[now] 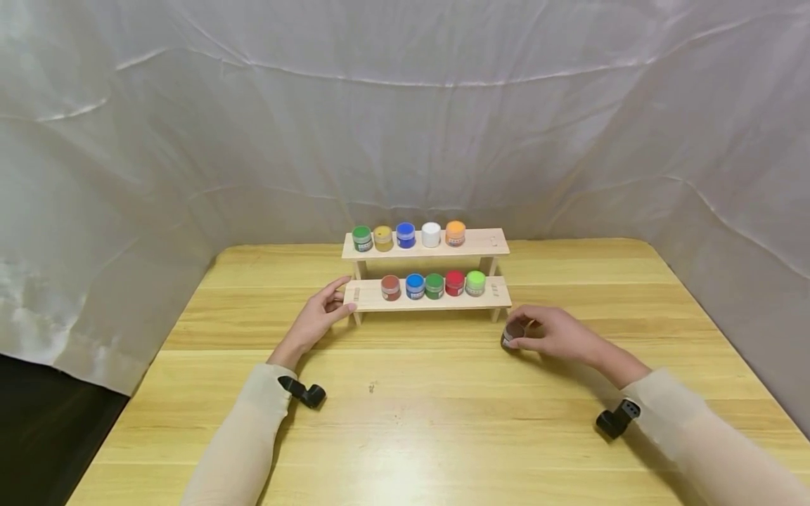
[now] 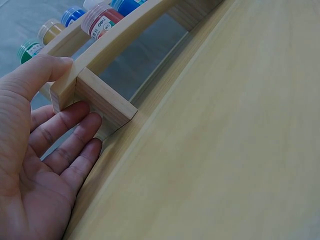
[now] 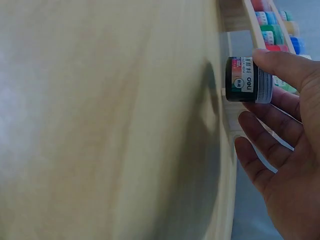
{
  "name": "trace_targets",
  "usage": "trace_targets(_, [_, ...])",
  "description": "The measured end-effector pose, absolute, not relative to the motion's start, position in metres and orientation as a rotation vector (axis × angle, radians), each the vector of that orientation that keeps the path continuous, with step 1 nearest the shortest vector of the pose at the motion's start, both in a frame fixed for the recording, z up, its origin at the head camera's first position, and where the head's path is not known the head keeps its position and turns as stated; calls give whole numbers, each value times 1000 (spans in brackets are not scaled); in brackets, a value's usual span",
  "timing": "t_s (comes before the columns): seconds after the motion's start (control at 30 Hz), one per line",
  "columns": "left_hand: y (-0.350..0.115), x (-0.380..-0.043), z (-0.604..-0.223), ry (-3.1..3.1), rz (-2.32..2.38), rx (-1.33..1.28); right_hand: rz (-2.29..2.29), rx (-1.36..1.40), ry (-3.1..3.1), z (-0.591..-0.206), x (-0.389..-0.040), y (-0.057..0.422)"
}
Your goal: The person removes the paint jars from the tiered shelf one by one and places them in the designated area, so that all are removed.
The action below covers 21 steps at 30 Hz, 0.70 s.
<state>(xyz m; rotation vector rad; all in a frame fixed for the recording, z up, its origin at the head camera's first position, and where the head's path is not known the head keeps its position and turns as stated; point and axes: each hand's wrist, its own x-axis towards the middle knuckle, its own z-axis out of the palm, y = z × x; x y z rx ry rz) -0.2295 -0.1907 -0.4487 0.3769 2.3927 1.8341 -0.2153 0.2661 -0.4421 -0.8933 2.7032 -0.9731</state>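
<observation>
My left hand [image 1: 314,320] grips the left end of the lower step of a wooden two-step rack [image 1: 373,302]. In the left wrist view the thumb lies on the board's top and the fingers [image 2: 75,145] reach below it, beside the short leg. To the right of the rack, my right hand [image 1: 557,334] pinches a black paint jar [image 3: 242,80] with a clear lid between thumb and fingers. The jar is upright, close over the table in front of the rack's right end. Brown [image 1: 390,289], blue, green, red and light green [image 1: 475,284] paint jars stand along the lower step.
On the upper step stand green [image 1: 362,239], ochre [image 1: 382,239], blue [image 1: 406,235], white [image 1: 431,235] and orange [image 1: 455,233] jars. The wooden table [image 1: 405,422] runs back to a pale grey cloth [image 1: 405,140] that hangs behind and at both sides.
</observation>
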Motion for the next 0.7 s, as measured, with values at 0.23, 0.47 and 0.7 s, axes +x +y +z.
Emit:
trace_targets(0.23, [-190,-229,-448,2393,1835,373,-855,-847,2712,-445,-210,263])
trace_targets(0.47, [-191,-229,-450,2395,1839,397,-851,-868,2728,-441,-210,263])
trace_targets(0.7, [-191,-229,-449,2385,1844,383,-883,-950,2804,-427,-216,264])
